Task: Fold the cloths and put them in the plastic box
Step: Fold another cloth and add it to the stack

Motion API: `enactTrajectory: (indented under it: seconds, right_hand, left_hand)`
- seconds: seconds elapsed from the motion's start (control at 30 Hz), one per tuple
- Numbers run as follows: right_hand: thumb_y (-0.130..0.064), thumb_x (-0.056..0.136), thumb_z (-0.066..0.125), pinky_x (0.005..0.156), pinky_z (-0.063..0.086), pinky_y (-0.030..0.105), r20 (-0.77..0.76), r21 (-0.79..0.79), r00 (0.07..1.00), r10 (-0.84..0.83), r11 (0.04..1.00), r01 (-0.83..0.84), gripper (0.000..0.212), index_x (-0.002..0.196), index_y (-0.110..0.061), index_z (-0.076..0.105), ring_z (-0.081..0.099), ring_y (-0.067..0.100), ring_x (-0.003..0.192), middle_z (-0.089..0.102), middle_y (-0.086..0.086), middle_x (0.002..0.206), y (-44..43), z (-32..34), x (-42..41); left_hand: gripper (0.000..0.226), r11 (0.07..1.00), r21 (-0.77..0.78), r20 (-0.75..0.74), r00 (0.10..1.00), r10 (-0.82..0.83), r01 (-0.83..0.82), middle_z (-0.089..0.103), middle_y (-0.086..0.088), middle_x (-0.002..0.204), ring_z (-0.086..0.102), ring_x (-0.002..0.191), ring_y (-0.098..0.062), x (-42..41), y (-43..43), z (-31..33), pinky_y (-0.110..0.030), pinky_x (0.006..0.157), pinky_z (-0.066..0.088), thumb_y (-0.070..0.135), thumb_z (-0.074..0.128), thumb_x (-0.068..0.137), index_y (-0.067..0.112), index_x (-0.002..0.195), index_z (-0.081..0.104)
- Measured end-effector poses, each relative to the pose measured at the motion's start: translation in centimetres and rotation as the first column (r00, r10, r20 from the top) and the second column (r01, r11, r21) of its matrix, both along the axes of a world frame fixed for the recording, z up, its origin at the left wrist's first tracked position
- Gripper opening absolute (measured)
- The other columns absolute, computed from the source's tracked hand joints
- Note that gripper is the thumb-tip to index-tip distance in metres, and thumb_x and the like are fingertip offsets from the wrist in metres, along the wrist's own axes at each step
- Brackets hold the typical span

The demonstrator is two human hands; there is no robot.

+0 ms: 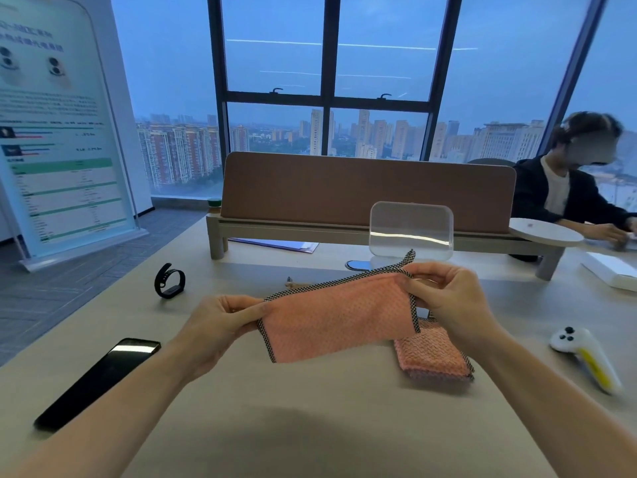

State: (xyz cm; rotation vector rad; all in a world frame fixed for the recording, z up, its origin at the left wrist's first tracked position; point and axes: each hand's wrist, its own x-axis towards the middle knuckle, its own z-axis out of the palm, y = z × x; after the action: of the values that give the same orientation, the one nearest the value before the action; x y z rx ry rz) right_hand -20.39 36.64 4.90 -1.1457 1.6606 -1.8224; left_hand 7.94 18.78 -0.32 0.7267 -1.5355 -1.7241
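Evidently mid-fold, left hand (220, 326) and right hand (444, 298) pinched the pink cloth (339, 322) taut above the desk (310, 426), edges aligned.

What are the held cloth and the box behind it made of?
Held cloth: probably soft microfibre or similar knit, matte pink, with dimpled weave and checked woven edging.
Plastic box: clear rigid plastic, glossy; a bright reflection streaks across it, divider visible through it.

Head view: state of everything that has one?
pink cloth, doubled over, held up
left hand, pinches its left edge
right hand, pinches its top right corner
second cloth, folded, lying flat
plastic box, on edge, no cloth inside
phone, screen dark
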Motion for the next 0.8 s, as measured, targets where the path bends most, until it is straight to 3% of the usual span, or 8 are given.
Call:
enactTrajectory:
  seconds: [0.1,0.23,0.37,0.43,0.53,0.63,0.73,0.8]
  right_hand:
    - [-0.007,0.073,0.082,0.071,0.063,0.024,0.012,-0.009,1.0,0.003,1.0,-0.003,0.025,0.097,-0.004,0.075,0.078,0.022,0.084,0.081,0.011,0.09,0.6,-0.2,-0.3]
    - [0.006,0.075,0.079,0.068,0.062,0.021,0.034,-0.013,0.999,0.039,0.999,-0.039,0.025,0.099,-0.001,0.074,0.079,0.02,0.084,0.081,0.012,0.09,1.9,-0.8,-0.8]
    - [0.008,0.073,0.079,0.065,0.061,0.019,0.069,-0.037,0.997,0.041,0.999,-0.039,0.025,0.095,-0.002,0.074,0.078,0.015,0.077,0.081,0.01,0.085,2.4,-1.3,-0.6]
    - [-0.002,0.071,0.08,0.064,0.062,0.02,0.105,-0.055,0.994,0.036,0.998,-0.03,0.023,0.093,-0.002,0.075,0.078,0.014,0.074,0.081,0.01,0.083,2.3,-1.5,-0.3]
    - [-0.016,0.068,0.08,0.067,0.064,0.023,0.137,-0.053,0.991,0.001,0.999,0.006,0.026,0.091,-0.004,0.076,0.076,0.015,0.075,0.08,0.011,0.085,1.9,-1.9,-0.2]
    - [-0.019,0.067,0.08,0.071,0.064,0.028,0.142,-0.033,0.99,-0.026,0.999,0.031,0.025,0.089,-0.008,0.077,0.076,0.018,0.078,0.08,0.01,0.086,1.4,-2.2,0.0]
    - [-0.006,0.075,0.08,0.07,0.065,0.027,0.139,-0.032,0.99,-0.023,0.999,0.028,0.011,0.084,-0.012,0.078,0.076,0.02,0.078,0.08,0.011,0.086,1.4,-2.6,0.4]
    - [0.001,0.079,0.078,0.069,0.065,0.027,0.118,-0.029,0.993,-0.014,0.999,0.018,0.017,0.08,-0.016,0.079,0.076,0.019,0.076,0.08,0.009,0.085,1.7,-2.9,0.4]
  left_hand:
    - [0.017,0.987,-0.139,0.033,0.996,0.088,-0.082,0.08,-0.015,0.1,0.077,0.095,-0.022,-0.5,1.1,0.3,-0.02,0.082,0.061,0.009,0.078,0.081,-0.001,0.095,0.081]
    - [0.008,0.97,-0.171,-0.024,0.984,0.174,-0.175,0.082,-0.011,0.092,0.077,0.08,-0.012,-0.3,1.7,1.0,-0.015,0.074,0.06,-0.005,0.075,0.082,0.0,0.087,0.079]
    - [0.009,0.962,-0.202,-0.051,0.983,0.178,-0.185,0.082,-0.008,0.092,0.078,0.084,-0.014,-0.2,1.7,2.0,-0.017,0.077,0.061,-0.002,0.078,0.078,0.007,0.082,0.08]
    - [0.009,0.959,-0.216,-0.036,0.983,0.179,-0.183,0.082,-0.009,0.091,0.078,0.085,-0.016,-0.3,1.7,2.1,-0.02,0.079,0.061,0.005,0.081,0.075,0.009,0.083,0.081]
    - [0.035,0.967,-0.188,-0.024,0.985,0.173,-0.174,0.081,-0.013,0.093,0.077,0.089,-0.022,-0.2,1.5,1.8,-0.025,0.082,0.062,0.017,0.086,0.064,0.001,0.093,0.077]
    - [0.068,0.983,-0.115,-0.071,0.988,0.136,-0.143,0.08,-0.018,0.099,0.076,0.092,-0.026,0.1,1.1,1.4,-0.027,0.084,0.063,0.034,0.101,0.044,0.0,0.096,0.075]
    - [0.075,0.99,-0.032,-0.139,0.982,0.129,-0.135,0.079,-0.02,0.099,0.077,0.087,-0.024,0.5,1.1,1.0,-0.027,0.082,0.064,0.033,0.105,0.029,0.004,0.092,0.075]
    - [0.069,0.994,0.019,-0.194,0.975,0.107,-0.105,0.079,-0.016,0.092,0.077,0.082,-0.02,1.0,1.3,1.0,-0.024,0.076,0.063,0.031,0.106,0.028,0.008,0.086,0.077]
